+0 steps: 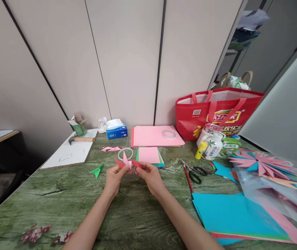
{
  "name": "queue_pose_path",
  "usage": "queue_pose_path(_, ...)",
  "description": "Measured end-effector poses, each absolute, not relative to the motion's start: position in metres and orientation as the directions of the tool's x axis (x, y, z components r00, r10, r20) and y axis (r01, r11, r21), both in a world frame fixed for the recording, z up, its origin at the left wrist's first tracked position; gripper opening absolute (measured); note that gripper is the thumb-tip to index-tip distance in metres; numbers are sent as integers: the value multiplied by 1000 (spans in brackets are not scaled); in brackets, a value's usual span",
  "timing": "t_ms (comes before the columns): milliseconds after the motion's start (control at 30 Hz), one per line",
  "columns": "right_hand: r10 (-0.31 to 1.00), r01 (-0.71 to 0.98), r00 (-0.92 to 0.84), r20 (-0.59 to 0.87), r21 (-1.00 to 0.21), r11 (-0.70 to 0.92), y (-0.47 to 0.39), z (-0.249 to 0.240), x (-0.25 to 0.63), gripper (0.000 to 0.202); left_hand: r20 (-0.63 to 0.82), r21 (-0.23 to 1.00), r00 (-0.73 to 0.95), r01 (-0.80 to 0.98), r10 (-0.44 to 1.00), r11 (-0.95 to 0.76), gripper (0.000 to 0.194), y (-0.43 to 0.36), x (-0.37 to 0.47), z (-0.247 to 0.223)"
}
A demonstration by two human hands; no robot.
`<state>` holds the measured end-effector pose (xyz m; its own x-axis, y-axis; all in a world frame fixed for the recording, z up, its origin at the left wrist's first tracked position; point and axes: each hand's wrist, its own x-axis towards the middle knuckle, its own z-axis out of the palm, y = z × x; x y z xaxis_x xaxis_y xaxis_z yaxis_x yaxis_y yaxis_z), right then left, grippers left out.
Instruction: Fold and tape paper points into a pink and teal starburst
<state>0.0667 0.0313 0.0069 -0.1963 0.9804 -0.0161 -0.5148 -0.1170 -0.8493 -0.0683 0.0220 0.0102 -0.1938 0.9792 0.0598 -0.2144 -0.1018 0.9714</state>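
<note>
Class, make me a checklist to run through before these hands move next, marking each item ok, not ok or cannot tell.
1. Folded paper held steady: ok, the left hand and right hand both grip it.
2. Its folds secured: cannot tell, too small and partly covered.
3. Scissors put down: ok, lying on the table.
4. Glue stick upright: ok.
5. Small paper stack within reach: ok, probably; it lies just beyond the hands.
6. Blue sheets squared up: not ok, other colours stick out beneath.
</note>
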Motion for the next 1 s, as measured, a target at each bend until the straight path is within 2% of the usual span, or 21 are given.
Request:
queue_pose_path(200, 963, -347, -261, -71, -924, -163, 33, -1, 73, 28, 61, 987, -182, -137, 981, -86, 20, 22, -67, 7)
queue_pose_path(400, 972, -512, -228, -61, -841, -173, 37, -5, 76, 27, 37, 994, -176, -94, 984, -55, 18, 21, -66, 8)
queue_pose_path(567, 985, -460, -173, 10, -885, -72, 35, 1, 77, 26, -17, 993, -92, -119, 996, 6, 19, 19, -66, 9)
queue_pose_path(867, 982, -471, -187, 36, -880, -58, 31, 4, 74, 29, -47, 988, -77, -154, 996, 35, 18, 18, -62, 10)
queue_pose_path(1000, 979, -428, -192, 70, -903, -19, 30, 3, 73, 24, -55, 988, -50, -149, 997, 47, 18, 18, -63, 11)
